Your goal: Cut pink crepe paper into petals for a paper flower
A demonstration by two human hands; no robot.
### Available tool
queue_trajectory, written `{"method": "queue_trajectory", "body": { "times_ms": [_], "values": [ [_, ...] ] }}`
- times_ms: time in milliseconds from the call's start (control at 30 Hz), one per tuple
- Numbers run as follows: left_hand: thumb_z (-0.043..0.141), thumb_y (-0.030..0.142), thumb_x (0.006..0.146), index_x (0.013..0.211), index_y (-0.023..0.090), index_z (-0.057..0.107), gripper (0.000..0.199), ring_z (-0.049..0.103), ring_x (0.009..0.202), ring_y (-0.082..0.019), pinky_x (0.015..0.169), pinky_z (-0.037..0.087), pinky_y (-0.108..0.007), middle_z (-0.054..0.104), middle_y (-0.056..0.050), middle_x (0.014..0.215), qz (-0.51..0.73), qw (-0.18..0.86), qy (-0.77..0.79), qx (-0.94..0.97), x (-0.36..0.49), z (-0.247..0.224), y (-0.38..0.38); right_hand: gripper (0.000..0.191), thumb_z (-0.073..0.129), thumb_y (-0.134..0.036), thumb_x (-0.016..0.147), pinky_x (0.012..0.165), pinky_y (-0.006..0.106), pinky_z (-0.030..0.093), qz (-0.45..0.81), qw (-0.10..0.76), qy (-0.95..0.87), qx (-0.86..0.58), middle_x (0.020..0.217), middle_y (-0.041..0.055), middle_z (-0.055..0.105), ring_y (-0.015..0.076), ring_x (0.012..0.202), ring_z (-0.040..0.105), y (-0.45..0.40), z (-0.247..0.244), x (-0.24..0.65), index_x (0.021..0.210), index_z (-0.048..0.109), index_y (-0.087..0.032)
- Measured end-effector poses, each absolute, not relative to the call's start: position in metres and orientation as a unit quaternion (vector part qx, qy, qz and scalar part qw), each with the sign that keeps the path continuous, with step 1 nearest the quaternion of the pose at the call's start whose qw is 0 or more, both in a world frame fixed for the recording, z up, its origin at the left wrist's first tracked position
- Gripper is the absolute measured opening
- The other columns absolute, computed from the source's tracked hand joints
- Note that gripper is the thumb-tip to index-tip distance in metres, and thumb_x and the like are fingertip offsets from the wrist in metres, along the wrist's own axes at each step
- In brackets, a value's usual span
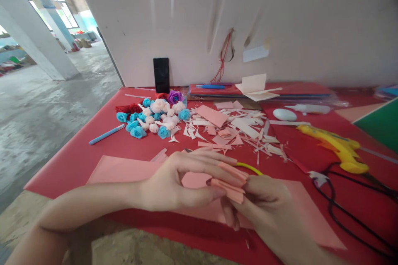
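A small piece of folded salmon-pink paper (pixel 231 190) is pinched between my two hands above the table's front part. My left hand (pixel 183 180) grips its left side with thumb and fingers. From the right, my right hand (pixel 264 203) holds the other side, its lower fingers curled underneath. A yellow handle or strip (pixel 250 168) shows just behind my right hand; what it belongs to is hidden. Beneath both hands lie large salmon-pink paper sheets (pixel 118 169) on the red table (pixel 77 145).
Blue, white, red and purple paper flowers (pixel 138 132) cluster behind, with paper scraps (pixel 245 128) beside them. A blue pen (pixel 106 134) lies left. A yellow glue gun (pixel 338 147) with black cable (pixel 334 211) lies right. A phone (pixel 161 75) leans on the white board (pixel 186 16).
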State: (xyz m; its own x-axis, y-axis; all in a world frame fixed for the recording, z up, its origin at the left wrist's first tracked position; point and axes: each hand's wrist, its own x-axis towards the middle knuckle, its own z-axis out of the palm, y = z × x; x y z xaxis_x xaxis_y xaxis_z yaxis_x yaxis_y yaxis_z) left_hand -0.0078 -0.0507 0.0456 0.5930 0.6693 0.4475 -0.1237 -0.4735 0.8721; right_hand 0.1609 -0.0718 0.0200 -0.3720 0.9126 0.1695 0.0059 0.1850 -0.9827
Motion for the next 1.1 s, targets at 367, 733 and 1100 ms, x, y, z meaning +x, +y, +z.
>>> {"method": "queue_trajectory", "body": {
  "times_ms": [367,733,1100],
  "values": [
    [0.058,0.003,0.077,0.093,0.024,0.072,0.030,0.062,0.104,-0.017,0.094,0.047,-0.030,0.071,-0.001,0.101,0.409,0.658,0.201,0.599,-0.005,0.044,-0.053,0.047,0.045,-0.034,0.087,0.038,0.020,0.036,0.268,0.392,-0.764,-0.437,0.037,-0.0037,0.053,0.0089,0.035,0.050,-0.072,0.018,0.164,0.043,0.052,-0.020],
    [0.060,0.002,0.073,0.083,0.027,0.074,0.031,0.063,0.103,-0.017,0.106,0.034,-0.031,0.073,0.003,0.094,0.394,0.693,0.217,0.564,-0.008,0.040,-0.052,0.052,0.032,-0.028,0.093,0.038,0.019,0.040,0.134,0.362,-0.839,-0.383,0.043,-0.0017,0.056,0.0098,0.040,0.055,-0.069,0.029,0.163,0.046,0.054,-0.019],
    [0.063,0.009,0.076,0.090,0.027,0.073,0.025,0.060,0.108,-0.020,0.106,0.034,-0.036,0.073,-0.001,0.094,0.384,0.685,0.244,0.569,-0.008,0.033,-0.050,0.044,0.042,-0.030,0.088,0.039,0.022,0.035,0.199,0.408,-0.775,-0.440,0.040,-0.0047,0.052,0.0091,0.036,0.050,-0.074,0.009,0.164,0.046,0.051,-0.020]
  ]
}}
